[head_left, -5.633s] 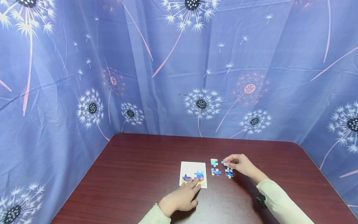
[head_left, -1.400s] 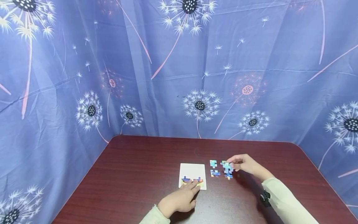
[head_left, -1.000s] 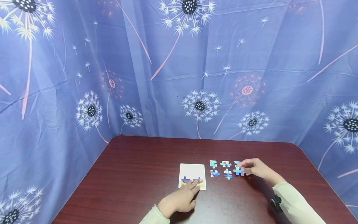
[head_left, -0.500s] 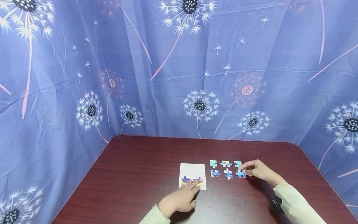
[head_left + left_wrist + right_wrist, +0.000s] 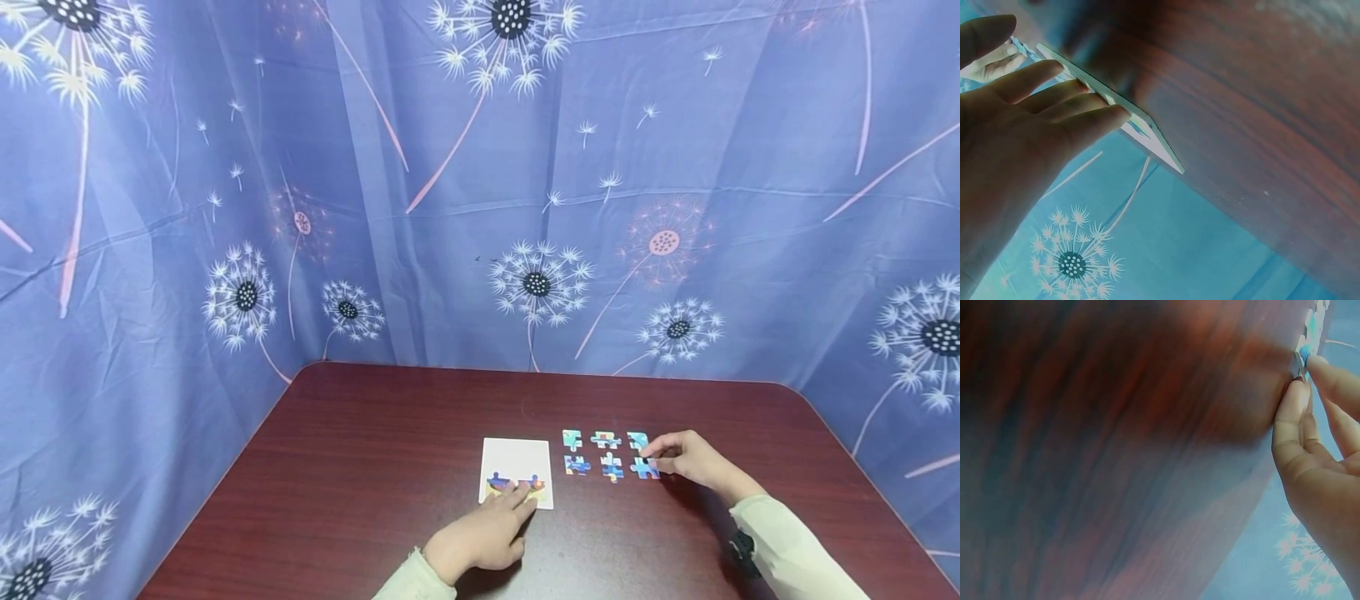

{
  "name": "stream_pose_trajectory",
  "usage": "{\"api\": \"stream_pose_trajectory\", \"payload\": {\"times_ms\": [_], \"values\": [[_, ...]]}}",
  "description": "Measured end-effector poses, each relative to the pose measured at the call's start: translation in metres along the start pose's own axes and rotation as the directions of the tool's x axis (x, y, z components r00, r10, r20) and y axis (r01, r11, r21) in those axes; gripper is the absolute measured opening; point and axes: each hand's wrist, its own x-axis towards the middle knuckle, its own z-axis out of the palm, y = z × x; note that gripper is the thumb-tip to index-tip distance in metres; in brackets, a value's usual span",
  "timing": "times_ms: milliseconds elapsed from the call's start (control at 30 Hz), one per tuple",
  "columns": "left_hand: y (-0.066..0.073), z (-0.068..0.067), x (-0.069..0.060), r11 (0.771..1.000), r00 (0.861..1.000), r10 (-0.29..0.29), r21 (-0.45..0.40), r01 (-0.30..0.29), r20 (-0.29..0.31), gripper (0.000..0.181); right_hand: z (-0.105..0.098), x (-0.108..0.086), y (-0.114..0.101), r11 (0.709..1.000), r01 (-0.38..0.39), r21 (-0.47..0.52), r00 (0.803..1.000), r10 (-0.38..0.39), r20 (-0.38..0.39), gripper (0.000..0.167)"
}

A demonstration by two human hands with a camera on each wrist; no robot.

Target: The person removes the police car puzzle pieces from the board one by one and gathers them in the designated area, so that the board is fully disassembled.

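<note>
Left hand [image 5: 486, 528] rests straight-fingered on board [image 5: 517, 456]; right hand [image 5: 693, 462] pinches corner piece [image 5: 644, 470]; sideways drag may displace adjacent piece [image 5: 637, 439].

Left hand [image 5: 482, 532] palm-down, fingers [image 5: 1094, 127] outstretched, right hand [image 5: 693, 461] low, thumb [image 5: 1294, 401] and forefinger [image 5: 1335, 378] bent

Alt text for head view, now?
Right hand pinches the near-right jigsaw piece of six on a dark red table; left hand rests on a white puzzle board, partly filled along its near edge. Blue dandelion curtain behind.
</note>
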Motion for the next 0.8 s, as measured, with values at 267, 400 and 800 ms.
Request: {"api": "stream_pose_trajectory", "payload": {"times_ms": [267, 400, 800], "values": [[-0.0015, 0.006, -0.0007, 0.999, 1.0, -0.002, 0.034, 0.001, 0.031, 0.066, 0.0028, 0.0003, 0.0027, 0.999, 0.035, -0.029, 0.999, -0.035, -0.006, 0.013], [-0.0014, 0.006, -0.0018, 1.0, 0.999, -0.016, 0.018, 0.015, 0.052, 0.068, 0.0037, 0.0007, 0.0039, 0.998, 0.045, -0.04, 0.999, -0.045, -0.004, 0.012], [-0.0011, 0.003, -0.0037, 1.0, 0.999, 0.001, 0.01, -0.001, 0.042, 0.07, 0.0017, -0.0004, 0.0032, 0.998, 0.054, -0.031, 0.999, -0.054, -0.006, 0.013]]}}
